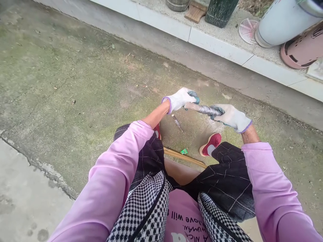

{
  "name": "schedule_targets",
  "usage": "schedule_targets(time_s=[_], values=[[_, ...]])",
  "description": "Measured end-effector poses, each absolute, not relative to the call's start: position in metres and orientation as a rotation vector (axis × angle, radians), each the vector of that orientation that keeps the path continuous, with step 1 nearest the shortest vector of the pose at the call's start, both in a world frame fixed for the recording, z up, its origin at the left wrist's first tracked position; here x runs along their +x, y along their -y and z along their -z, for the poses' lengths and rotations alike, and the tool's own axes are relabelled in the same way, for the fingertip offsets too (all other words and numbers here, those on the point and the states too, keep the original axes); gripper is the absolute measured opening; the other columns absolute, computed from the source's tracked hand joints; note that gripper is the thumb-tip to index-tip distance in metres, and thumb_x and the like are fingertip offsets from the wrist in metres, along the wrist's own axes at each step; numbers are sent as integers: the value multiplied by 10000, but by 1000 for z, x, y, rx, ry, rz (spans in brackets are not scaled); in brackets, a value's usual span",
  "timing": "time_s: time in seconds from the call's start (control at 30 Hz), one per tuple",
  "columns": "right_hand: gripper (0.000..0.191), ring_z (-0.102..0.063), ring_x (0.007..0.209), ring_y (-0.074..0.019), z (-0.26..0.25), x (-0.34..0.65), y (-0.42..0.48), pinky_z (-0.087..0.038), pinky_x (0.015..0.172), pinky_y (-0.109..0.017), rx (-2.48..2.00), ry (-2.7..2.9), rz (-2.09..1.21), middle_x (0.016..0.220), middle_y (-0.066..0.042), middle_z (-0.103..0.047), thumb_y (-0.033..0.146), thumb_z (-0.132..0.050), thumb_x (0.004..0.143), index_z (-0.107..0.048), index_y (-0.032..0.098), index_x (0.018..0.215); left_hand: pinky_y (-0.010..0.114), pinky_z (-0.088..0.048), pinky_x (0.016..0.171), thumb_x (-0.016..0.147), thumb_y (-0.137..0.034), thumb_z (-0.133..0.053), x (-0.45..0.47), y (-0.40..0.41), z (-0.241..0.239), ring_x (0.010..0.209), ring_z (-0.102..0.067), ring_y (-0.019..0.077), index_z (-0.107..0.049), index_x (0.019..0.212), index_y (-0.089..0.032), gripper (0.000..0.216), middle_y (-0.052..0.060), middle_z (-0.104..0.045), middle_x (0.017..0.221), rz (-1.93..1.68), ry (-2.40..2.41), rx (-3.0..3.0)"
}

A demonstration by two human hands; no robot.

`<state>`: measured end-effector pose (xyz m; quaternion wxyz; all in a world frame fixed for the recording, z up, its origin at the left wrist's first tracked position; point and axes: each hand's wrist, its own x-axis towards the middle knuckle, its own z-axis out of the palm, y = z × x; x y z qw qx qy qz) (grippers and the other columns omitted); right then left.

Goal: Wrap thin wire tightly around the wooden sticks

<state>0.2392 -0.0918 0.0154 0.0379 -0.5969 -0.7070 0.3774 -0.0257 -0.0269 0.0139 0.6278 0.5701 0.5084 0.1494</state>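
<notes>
A short stick (205, 110) with a silvery, wire-like winding is held out in front of me, nearly level. My right hand (231, 116), in a white work glove with a dark green palm, is closed around its right end. At the pale, blurred left end, the gloved fingers of my left hand (181, 99) are bent and closed on it. Just below on the ground lies a thinner, smaller stick (178, 123) with a similar patterned middle. Nearer to me are a small green packet (184, 151) and a long yellowish wooden strip (185, 157).
A raised ledge (214, 43) with white tile edging runs across the far side. On it stand a light grey cylinder (285, 23), a pink container (302, 50), a dark green container (220, 11) and a pink round grille (248, 31). Mossy concrete (75, 74) extends left.
</notes>
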Motion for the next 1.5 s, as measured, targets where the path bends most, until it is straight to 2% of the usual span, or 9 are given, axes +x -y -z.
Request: schedule_targets(time_s=[0.23, 0.43, 0.73, 0.93, 1.07, 1.17, 1.27, 1.37, 1.5], values=[[402, -625, 688, -200, -34, 210, 98, -511, 581, -310, -1530, 1527, -1469, 801, -33, -728, 445, -912, 635, -741, 221, 921, 195, -496, 564, 884, -113, -731, -8, 43, -1, 610, -515, 96, -718, 818, -178, 94, -25, -596, 701, -268, -1078, 1267], [416, -437, 471, -108, -34, 191, 93, -382, 405, -258, -1549, 1369, -1507, 642, 52, -563, 470, -878, 691, -717, 222, 984, 170, -448, 538, 892, -125, -713, -9, 44, 8, 599, -504, 90, -693, 777, -187, 132, -40, -560, 673, -271, -1063, 1316], [508, -452, 494, -103, -24, 201, 93, -388, 390, -245, -1551, 1312, -1538, 717, 27, -602, 625, -900, 768, -737, 217, 1023, 168, -465, 568, 963, -103, -661, -17, 41, -3, 613, -529, 86, -767, 926, -182, 138, -43, -587, 722, -304, -1183, 1284], [391, -601, 623, -211, -5, 215, 76, -530, 566, -340, -1904, 1508, -1107, 723, -7, -653, 548, -857, 789, -719, 246, 996, 173, -487, 569, 962, -84, -640, -15, 45, -3, 586, -535, 95, -794, 980, -183, 183, -46, -577, 675, -253, -1103, 1283], [247, -740, 899, -326, 8, 219, 60, -564, 786, -404, -2261, 2005, -603, 982, -125, -799, 407, -740, 906, -781, 243, 1086, 193, -500, 588, 925, -81, -637, -22, 48, -7, 591, -551, 104, -791, 969, -192, 195, -40, -606, 684, -185, -1030, 1324], [279, -769, 964, -341, 14, 220, 59, -528, 775, -388, -2313, 2349, -490, 1097, -144, -833, 367, -689, 928, -811, 243, 1145, 209, -470, 575, 906, -110, -650, -31, 44, -9, 600, -550, 113, -763, 912, -200, 145, -35, -609, 681, -203, -1062, 1379], [202, -743, 812, -282, 15, 230, 64, -479, 685, -347, -2264, 2514, -701, 920, -73, -818, 343, -726, 855, -813, 266, 1021, 229, -409, 561, 890, -119, -675, -40, 36, -11, 604, -513, 117, -719, 809, -200, 123, -27, -596, 659, -239, -1122, 1520], [100, -642, 649, -202, 9, 245, 74, -444, 606, -299, -2087, 2463, -1116, 706, 6, -723, 338, -783, 762, -754, 266, 826, 240, -377, 574, 866, -128, -702, -45, 29, -13, 624, -487, 122, -721, 774, -200, 118, -24, -594, 648, -244, -1160, 1645], [292, -585, 584, -164, -15, 254, 91, -432, 518, -270, -1829, 2048, -1689, 695, 12, -697, 462, -888, 716, -790, 233, 870, 234, -399, 586, 849, -171, -691, -43, 27, -11, 636, -509, 127, -780, 846, -203, 95, -28, -611, 677, -205, -1147, 1630]])
